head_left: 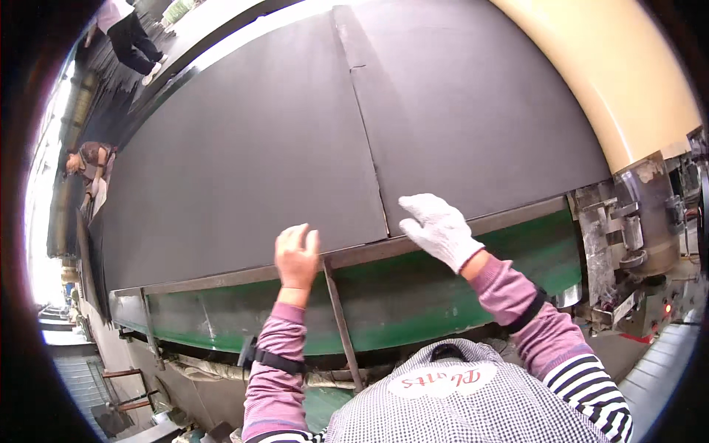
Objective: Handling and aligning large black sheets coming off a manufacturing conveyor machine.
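Observation:
Two dark grey sheets, a left sheet and a right sheet, lie side by side with a narrow uneven seam between them. My bare left hand is over the left sheet's near edge, its thumb apart from the fingers and nothing visible in it. To the right of the seam, my right hand wears a white knit glove. Its thumb and fingers are spread above the right sheet's near corner, holding nothing. Whether either hand touches a sheet, I cannot tell.
A metal rail runs along the near edge, above a green belt. At the right stand a large cream roller and machine parts with a red light. One person bends at the far left; another stands beyond.

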`<state>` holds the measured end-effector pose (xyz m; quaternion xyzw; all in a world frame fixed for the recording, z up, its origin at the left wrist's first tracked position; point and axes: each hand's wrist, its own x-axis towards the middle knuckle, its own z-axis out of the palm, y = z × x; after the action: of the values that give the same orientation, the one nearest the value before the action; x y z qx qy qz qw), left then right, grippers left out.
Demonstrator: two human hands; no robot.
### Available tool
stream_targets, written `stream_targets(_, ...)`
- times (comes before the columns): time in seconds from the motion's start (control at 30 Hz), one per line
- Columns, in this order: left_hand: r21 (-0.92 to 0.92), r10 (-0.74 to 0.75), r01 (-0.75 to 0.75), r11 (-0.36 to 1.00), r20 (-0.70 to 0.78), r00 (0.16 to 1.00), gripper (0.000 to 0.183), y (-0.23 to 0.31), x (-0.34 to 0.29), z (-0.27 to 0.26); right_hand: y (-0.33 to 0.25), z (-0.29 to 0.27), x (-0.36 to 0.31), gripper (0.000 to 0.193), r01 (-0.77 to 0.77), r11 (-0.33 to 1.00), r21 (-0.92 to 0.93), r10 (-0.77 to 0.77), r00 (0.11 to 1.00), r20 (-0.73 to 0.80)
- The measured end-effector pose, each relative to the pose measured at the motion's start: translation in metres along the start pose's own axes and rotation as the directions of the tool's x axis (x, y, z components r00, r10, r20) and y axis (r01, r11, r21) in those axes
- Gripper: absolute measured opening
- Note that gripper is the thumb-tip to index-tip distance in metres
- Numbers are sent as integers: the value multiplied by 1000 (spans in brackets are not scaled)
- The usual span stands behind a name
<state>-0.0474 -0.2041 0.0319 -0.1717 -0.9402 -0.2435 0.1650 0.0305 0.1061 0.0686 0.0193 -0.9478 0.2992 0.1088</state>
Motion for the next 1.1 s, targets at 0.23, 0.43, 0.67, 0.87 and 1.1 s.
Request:
stream_targets(0.23, 438, -504, 438, 785, 40, 863, 40, -218, -19, -51, 52, 3, 11, 41, -318, 937, -142, 339, 927, 162)
stream_targets(0.43, 371, -422, 345, 862, 148, 894, 27, -255, -26, -50, 115, -47, -7, 40, -419, 871, -256, 459, 879, 125)
stream_targets(0.67, 84, -112, 90, 992, 319, 941, 14, -177, -26, -22, 182, -106, -22, 40, -550, 772, -319, 599, 797, 74)
stream_targets(0.87, 99, 422, -495, 863, 398, 815, 26, -124, -8, -29, 254, -141, -40, 27, -721, 584, -372, 718, 673, -177)
stream_targets(1.1, -43, 194, -205, 978, 552, 811, 25, -29, 1, 0, 276, -174, -34, 21, -859, 246, -449, 849, 415, -327)
